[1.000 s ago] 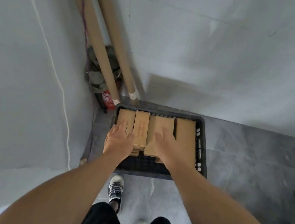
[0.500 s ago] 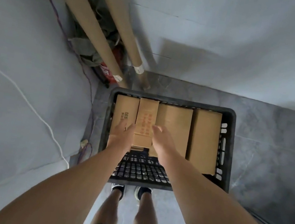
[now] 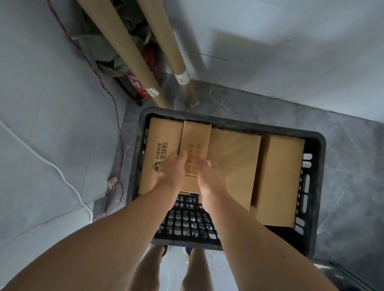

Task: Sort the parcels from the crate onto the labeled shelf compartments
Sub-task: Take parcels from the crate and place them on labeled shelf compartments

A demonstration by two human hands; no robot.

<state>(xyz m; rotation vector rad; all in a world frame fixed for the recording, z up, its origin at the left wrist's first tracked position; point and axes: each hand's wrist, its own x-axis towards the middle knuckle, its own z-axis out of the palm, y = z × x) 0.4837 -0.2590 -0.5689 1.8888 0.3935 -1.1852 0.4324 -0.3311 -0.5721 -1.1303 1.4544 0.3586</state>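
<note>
Sorting looked barely started: four parcels (image 3: 276, 180) filled the crate (image 3: 240, 124), left hand (image 3: 171, 171) and right hand (image 3: 210, 180) pressing flat-fingered against the narrow parcel (image 3: 195, 135).

Parcels (image 3: 232, 157) look matt cardboard; crate (image 3: 318, 166) probably plastic.

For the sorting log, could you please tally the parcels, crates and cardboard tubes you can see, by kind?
Cardboard parcels, counting only those visible from above: 4
Black crate: 1
Cardboard tubes leaning in the corner: 2
Total: 7
</note>
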